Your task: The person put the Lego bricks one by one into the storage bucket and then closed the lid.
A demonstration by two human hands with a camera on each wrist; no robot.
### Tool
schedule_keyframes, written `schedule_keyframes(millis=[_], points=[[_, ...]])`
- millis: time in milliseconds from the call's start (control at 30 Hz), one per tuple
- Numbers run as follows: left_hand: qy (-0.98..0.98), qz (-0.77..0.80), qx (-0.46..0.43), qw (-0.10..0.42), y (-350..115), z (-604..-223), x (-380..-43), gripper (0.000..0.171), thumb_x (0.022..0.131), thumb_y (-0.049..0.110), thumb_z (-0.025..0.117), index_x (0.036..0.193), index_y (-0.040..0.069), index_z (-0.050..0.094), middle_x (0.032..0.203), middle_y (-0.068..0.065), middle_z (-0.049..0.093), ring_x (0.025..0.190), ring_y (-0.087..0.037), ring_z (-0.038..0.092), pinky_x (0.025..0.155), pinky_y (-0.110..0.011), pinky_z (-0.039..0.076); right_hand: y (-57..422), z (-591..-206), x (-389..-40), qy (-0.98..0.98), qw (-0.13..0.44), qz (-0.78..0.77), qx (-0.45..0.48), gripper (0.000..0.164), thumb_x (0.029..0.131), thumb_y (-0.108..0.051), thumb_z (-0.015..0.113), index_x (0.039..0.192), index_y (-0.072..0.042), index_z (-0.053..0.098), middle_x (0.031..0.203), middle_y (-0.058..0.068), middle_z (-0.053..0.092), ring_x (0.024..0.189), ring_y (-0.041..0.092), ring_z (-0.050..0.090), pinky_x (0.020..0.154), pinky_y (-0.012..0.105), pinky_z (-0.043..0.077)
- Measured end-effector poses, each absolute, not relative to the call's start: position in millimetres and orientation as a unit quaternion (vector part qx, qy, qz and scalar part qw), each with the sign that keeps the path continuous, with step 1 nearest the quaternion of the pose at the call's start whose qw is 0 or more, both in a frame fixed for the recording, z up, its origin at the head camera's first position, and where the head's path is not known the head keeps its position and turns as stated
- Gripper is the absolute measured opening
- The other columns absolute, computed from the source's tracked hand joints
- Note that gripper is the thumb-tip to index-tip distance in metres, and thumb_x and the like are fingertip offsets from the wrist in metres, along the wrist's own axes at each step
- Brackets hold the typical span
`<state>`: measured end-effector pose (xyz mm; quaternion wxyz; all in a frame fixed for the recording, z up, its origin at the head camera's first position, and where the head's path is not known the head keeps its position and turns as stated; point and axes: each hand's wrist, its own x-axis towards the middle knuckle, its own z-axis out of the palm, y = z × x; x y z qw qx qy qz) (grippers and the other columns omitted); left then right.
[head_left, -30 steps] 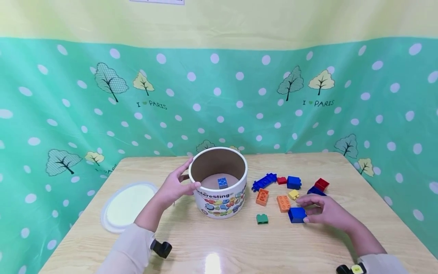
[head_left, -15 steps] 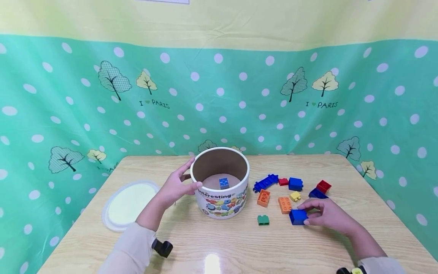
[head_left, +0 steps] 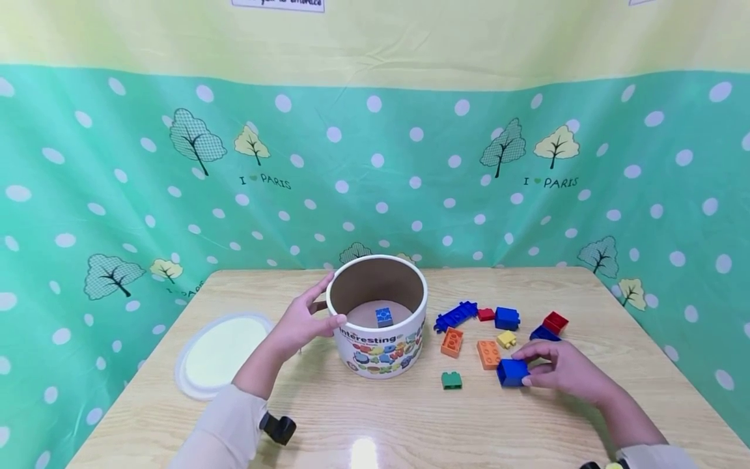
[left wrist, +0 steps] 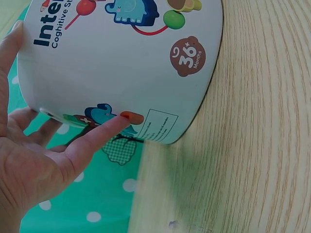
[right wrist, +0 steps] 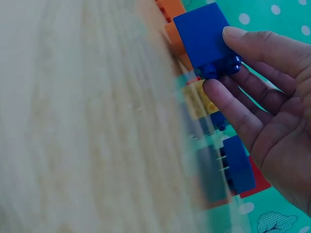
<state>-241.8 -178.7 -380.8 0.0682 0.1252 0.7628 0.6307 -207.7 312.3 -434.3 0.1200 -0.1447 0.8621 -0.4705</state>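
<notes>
In the head view my left hand [head_left: 305, 324] holds the side of a white printed bucket [head_left: 375, 359], thumb at the front rim and fingers spread around the wall. One finger presses the printed side in the left wrist view. Inside the bucket lies a small blue brick [head_left: 383, 317]. My right hand [head_left: 565, 371] pinches a larger blue toy brick [head_left: 512, 373] between thumb and fingers. Its studs face the palm in the right wrist view. Right beside that brick lies an orange brick [head_left: 489, 355], with a small yellow brick [head_left: 506, 339] behind it.
Another orange brick [head_left: 452, 342] and a green brick [head_left: 452, 380] lie near the bucket. Farther back are a long blue piece [head_left: 456, 316], a small red brick [head_left: 486, 314], a blue brick [head_left: 506, 318] and a red brick [head_left: 555, 322]. A round lid [head_left: 222, 355] lies at left.
The fingers of my right hand have closed in on the larger blue brick. My left hand stays on the bucket. The head view has shifted slightly.
</notes>
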Motion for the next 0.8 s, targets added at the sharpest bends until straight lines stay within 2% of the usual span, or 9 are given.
schedule_keyframes(millis=[433,533,700,800], points=[[0.763,0.631,0.125,0.07,-178.3,-382.0,-240.7,0.096,0.079,0.028,0.083,0.155,0.028,0.026,0.159,-0.006,0.019,0.136,-0.046,0.033,0.08,-0.051,0.056,302.3,-409.0,-209.4,0.862,0.081,-0.467,-0.18,0.038,0.08,-0.019,0.081,0.113,-0.004,0.07,0.121,0.024,0.058,0.103,0.038,0.061,0.076,0.026,0.057],[0.763,0.63,0.124,0.069,-178.0,-382.2,-240.2,0.093,0.08,0.025,0.082,0.155,0.028,0.026,0.16,-0.005,0.019,0.136,-0.046,0.034,0.079,-0.051,0.056,298.5,-402.2,-210.1,0.858,0.073,-0.468,-0.199,0.036,0.081,-0.016,0.081,0.112,-0.003,0.07,0.12,0.024,0.058,0.101,0.035,0.062,0.077,0.026,0.057],[0.765,0.629,0.123,0.067,-178.0,-381.7,-240.8,0.095,0.079,0.028,0.083,0.155,0.029,0.026,0.16,-0.004,0.019,0.136,-0.046,0.034,0.077,-0.047,0.058,290.9,-390.4,-213.5,0.861,0.056,-0.456,-0.218,0.035,0.081,-0.016,0.08,0.112,-0.004,0.071,0.118,0.021,0.06,0.094,0.019,0.065,0.074,0.027,0.057],[0.765,0.628,0.124,0.066,-178.0,-380.9,-241.0,0.096,0.078,0.03,0.084,0.155,0.028,0.026,0.16,-0.005,0.019,0.136,-0.046,0.034,0.077,-0.047,0.058,285.8,-384.7,-216.6,0.856,0.05,-0.464,-0.224,0.036,0.082,-0.014,0.079,0.114,-0.002,0.07,0.118,0.023,0.06,0.09,0.017,0.066,0.072,0.029,0.058]])
